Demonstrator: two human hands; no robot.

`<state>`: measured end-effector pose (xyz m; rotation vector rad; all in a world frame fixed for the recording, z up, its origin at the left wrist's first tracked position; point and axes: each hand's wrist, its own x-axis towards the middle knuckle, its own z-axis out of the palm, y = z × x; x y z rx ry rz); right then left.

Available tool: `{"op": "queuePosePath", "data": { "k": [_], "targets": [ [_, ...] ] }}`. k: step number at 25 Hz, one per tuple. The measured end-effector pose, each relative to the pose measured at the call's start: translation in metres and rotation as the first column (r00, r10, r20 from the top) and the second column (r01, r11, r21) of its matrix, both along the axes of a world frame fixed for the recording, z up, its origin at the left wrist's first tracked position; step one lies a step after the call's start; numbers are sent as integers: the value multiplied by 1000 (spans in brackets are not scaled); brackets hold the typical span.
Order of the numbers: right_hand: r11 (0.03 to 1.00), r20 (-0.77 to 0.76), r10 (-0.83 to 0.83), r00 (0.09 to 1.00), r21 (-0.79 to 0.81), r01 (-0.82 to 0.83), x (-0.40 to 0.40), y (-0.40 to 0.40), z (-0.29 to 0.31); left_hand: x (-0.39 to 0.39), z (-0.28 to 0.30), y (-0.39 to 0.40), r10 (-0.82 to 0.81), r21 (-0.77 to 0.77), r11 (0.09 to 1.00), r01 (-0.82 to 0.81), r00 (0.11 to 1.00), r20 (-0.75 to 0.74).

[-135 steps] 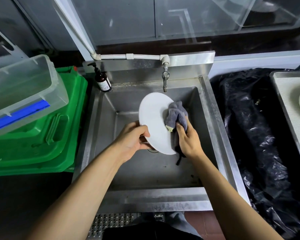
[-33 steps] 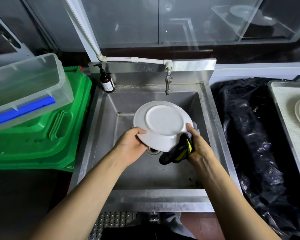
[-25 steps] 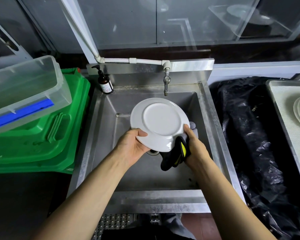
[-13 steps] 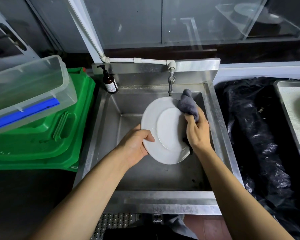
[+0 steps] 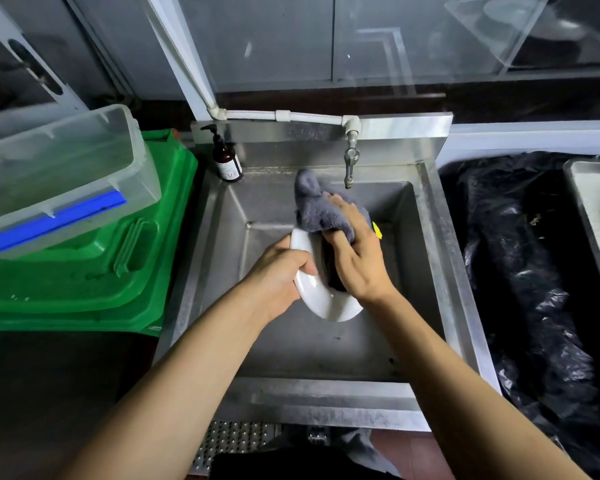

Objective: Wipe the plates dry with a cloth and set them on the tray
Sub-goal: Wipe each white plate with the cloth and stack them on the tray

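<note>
Left hand (image 5: pixel 278 271) grips round white ceramic plate (image 5: pixel 321 299) edge-on over steel sink basin (image 5: pixel 326 344); right hand (image 5: pixel 359 258) presses grey fluffy cloth (image 5: pixel 321 211) on it, fingers apparently curled.

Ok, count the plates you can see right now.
1. A white plate is held on edge over the sink, the left hand gripping its rim and the right hand pressing the grey cloth against it. Others may lie out of frame.
</note>
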<state>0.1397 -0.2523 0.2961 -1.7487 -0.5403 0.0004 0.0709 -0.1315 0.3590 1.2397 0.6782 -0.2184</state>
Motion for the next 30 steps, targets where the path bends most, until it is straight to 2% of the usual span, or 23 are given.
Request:
{"op": "queuePosePath", "data": {
  "k": [2,4,6,11,15,18,20,21,22,24,26,28,30],
  "targets": [
    [995,22,87,996,44,-88,-13,8,-2,5,3,-2,34,-25,999,-34,999,12],
    [988,-86,104,991,126,-93,-23,9,1,8,1,-1,43,-86,995,-41,999,24],
    [982,-187,97,978,175,-64,-31,8,4,7,2,1,51,-134,990,-43,997,53],
    [975,-273,-19,962,207,77,-42,3,-5,7,-2,-1,63,-183,982,-48,995,77],
    [977,-186,-117,976,154,147,-56,-2,-19,16,-5,2,215,-252,948,-195,975,54],
    [987,46,-144,988,80,140,-69,-3,-30,18,-7,5,321,-243,920,-308,947,16],
    [998,220,-62,973,25,58,-70,-9,-37,19,-9,11,374,-190,908,-373,927,-30],
    [999,251,-40,967,11,39,-71,-13,-42,18,-8,13,376,-180,909,-376,926,-35],
    [998,215,-57,975,22,53,-74,-16,-47,18,-6,16,366,-188,912,-364,930,-27],
    [979,-42,-184,982,86,187,-77,-19,-52,16,-4,21,357,-237,908,-345,934,9],
    [942,-291,-273,917,113,316,-67,-17,-46,11,-3,20,352,-273,904,-329,935,40],
    [946,-327,-274,904,80,315,-50,-17,-35,6,-4,14,299,-264,926,-271,952,69],
    [980,-173,-193,966,14,198,-38,-16,-27,3,-3,5,249,-243,945,-219,963,103]
  ]
}}
